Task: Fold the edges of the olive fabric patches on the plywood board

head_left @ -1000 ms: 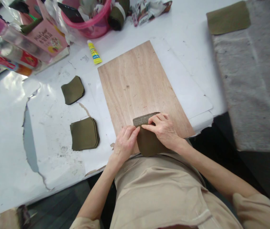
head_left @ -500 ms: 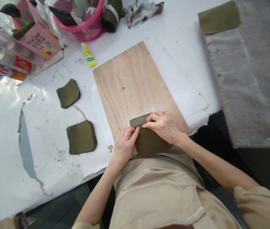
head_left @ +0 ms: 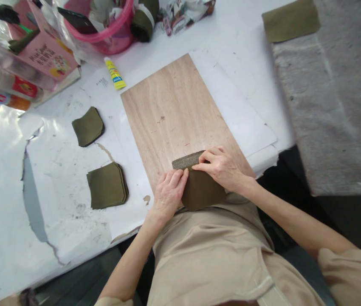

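A dark olive leather-like piece [head_left: 204, 189] with a rounded lower edge lies at the near end of a wooden board [head_left: 174, 110] and hangs over toward my lap. Along its far edge runs a rough grey-brown strip [head_left: 185, 160], with a fold line between the two. My left hand [head_left: 169, 191] is closed at the left end of that fold, thumb pressed on it. My right hand [head_left: 220, 168] pinches the fold further right, its fingers bent over the strip. The underside of the piece is hidden.
Left of the board sit a larger stack of olive pieces [head_left: 108, 185] and a smaller stack [head_left: 88, 126]. A yellow tube [head_left: 115, 73] lies beyond them. At the back are a pink basket [head_left: 117, 40], a dark roll [head_left: 145, 19] and a pink box [head_left: 48, 53]. A grey slab [head_left: 330, 102] is at right.
My right hand has slid very slightly to the right along the fold, and my left thumb has shifted a little the same way. The whole view has also moved slightly.
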Demonstrator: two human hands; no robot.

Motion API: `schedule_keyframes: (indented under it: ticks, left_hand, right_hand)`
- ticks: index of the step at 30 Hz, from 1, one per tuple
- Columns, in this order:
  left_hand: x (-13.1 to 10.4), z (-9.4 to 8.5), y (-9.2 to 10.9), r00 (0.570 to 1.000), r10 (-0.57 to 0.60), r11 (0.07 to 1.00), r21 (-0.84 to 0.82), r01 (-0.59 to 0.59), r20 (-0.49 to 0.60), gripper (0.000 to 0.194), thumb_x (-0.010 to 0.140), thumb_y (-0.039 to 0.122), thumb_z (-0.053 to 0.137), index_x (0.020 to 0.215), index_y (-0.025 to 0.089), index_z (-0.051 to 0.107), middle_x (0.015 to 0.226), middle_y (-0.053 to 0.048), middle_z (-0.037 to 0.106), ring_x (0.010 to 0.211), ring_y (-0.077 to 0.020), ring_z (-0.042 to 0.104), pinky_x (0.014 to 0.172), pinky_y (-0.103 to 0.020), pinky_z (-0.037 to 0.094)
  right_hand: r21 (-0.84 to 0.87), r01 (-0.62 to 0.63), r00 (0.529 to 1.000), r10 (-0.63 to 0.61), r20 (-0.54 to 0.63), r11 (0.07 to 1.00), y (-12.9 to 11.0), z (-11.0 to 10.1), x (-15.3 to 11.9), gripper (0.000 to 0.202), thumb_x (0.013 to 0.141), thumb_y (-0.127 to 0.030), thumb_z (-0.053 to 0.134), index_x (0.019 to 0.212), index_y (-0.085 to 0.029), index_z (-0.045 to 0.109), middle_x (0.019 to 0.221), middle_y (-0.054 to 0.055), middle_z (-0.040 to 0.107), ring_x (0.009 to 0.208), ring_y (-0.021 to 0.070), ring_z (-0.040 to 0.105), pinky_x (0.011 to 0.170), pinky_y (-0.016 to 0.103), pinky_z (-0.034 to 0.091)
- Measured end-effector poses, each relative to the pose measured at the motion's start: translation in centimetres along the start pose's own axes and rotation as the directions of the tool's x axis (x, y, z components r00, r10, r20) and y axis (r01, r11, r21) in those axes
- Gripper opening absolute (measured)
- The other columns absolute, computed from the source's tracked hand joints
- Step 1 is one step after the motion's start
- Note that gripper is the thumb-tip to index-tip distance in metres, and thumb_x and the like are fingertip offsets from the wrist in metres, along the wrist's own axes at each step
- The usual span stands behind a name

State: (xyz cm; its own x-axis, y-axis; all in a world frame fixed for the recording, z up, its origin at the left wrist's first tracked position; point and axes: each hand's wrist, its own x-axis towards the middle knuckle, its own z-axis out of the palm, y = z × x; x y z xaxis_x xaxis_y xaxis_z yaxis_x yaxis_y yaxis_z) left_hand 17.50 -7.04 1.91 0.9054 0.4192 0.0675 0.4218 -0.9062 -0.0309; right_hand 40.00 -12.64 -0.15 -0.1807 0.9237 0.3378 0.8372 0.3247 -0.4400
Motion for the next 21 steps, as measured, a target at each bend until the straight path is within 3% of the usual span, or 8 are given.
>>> schedule_keyframes:
  ticks: [10,21]
  left_hand:
    - [0.4,-0.4,-0.2,0.996,0.004,1.000,-0.020,-0.002,0.094,0.046,0.096,0.014,0.044,0.142,0.013,0.044,0.115,-0.014,0.060,0.107,-0.0254,0.053,0.086,-0.038,0.046]
    - [0.9,-0.6,0.1,0.991,0.008,1.000,-0.014,-0.006,0.131,0.048,0.095,0.018,0.046,0.143,0.016,0.043,0.114,-0.012,0.058,0.105,-0.0250,0.053,0.085,-0.037,0.043]
  right_hand:
    - [-0.017,0.032,0.999,-0.032,0.016,0.999,1.5,-1.3,-0.6,0.021,0.097,-0.023,0.051,0.101,-0.024,0.072,0.092,0.004,0.064,0.094,0.0173,0.051,0.085,0.031,0.034]
    - [-0.116,0.089,0.995,-0.084,0.048,0.989,1.4,-1.6,-0.8,0.023,0.098,-0.021,0.049,0.102,-0.023,0.071,0.091,0.005,0.063,0.093,0.0178,0.049,0.083,0.031,0.035]
